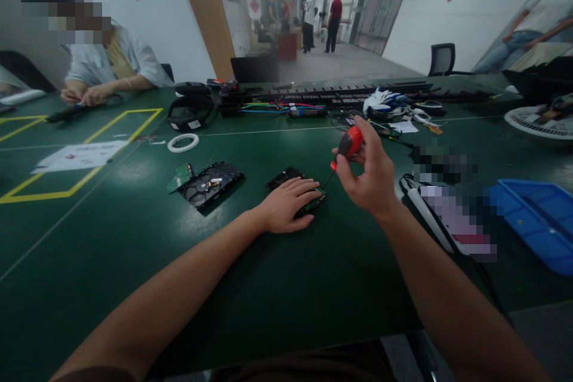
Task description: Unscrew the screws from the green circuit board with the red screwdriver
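Observation:
My right hand [371,176] grips a red and black screwdriver [348,142], its shaft slanting down to the left. The tip meets or hovers just over the right end of a flat black device [286,177] with green circuit board showing; exact contact is too small to tell. Across this device my left hand [286,206] lies flat, fingers stretched out, covering much of it. Farther left rests a similar black device [215,185] with a round pattern and small metal parts on top. A green circuit board [181,178] sticks out at its left side.
A white tape ring [183,143], a black case [190,107] and paper [80,155] lie left. Wires [286,108] and gloves [385,101] lie at the back. A blue tray [537,221] and a white-edged item [432,221] stand right. A co-worker's hands [92,94] work at far left.

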`<state>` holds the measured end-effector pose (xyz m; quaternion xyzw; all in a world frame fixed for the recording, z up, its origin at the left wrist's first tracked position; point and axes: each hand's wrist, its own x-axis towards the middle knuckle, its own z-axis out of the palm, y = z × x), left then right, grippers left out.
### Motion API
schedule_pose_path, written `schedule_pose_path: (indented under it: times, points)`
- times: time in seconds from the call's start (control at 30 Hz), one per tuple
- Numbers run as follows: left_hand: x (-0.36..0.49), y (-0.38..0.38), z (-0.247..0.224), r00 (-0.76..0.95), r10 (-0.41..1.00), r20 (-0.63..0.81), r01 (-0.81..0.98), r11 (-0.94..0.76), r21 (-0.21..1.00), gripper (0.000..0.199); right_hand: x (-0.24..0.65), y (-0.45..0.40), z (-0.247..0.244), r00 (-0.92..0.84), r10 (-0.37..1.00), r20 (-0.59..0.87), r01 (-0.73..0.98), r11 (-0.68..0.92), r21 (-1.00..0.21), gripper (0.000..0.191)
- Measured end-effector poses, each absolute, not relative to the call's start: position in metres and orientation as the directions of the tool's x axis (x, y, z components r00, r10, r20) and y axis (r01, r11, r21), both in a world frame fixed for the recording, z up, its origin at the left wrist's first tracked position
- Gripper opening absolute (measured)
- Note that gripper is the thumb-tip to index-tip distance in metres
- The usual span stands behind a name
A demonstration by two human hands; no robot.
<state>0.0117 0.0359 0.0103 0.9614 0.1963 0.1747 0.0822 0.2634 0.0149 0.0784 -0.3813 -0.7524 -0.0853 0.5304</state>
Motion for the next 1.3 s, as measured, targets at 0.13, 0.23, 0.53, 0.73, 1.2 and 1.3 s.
schedule_pose_path:
  times: [0.13, 0.23, 0.53, 0.73, 1.2, 1.3]
  points:
    - [0.0120, 0.0370, 0.0087, 0.864, 0.410, 0.293, 0.353, -0.907, 0.229, 0.067, 0.2641, 0.0154, 0.0798, -0.120, 0.466, 0.877, 0.694, 0.671, -0.262, 0.080]
    - [0.0117, 0.0375, 0.0076, 0.865, 0.406, 0.293, 0.351, -0.909, 0.225, 0.068, 0.2630, 0.0140, 0.0807, -0.129, 0.465, 0.876, 0.705, 0.664, -0.249, 0.079]
    - [0.0121, 0.0354, 0.0108, 0.862, 0.416, 0.291, 0.356, -0.904, 0.238, 0.069, 0.2614, 0.0152, 0.0766, -0.110, 0.489, 0.865, 0.659, 0.688, -0.305, 0.082]
    - [0.0124, 0.0364, 0.0085, 0.859, 0.416, 0.300, 0.356, -0.904, 0.235, 0.068, 0.2591, 0.0130, 0.0774, -0.133, 0.529, 0.838, 0.638, 0.693, -0.336, 0.081]
    - [0.0112, 0.0359, 0.0110, 0.862, 0.410, 0.298, 0.352, -0.907, 0.229, 0.067, 0.2613, 0.0146, 0.0775, -0.112, 0.495, 0.862, 0.675, 0.674, -0.299, 0.080]
    - [0.0111, 0.0356, 0.0109, 0.862, 0.409, 0.298, 0.352, -0.908, 0.228, 0.067, 0.2614, 0.0142, 0.0776, -0.103, 0.472, 0.875, 0.689, 0.669, -0.280, 0.078]
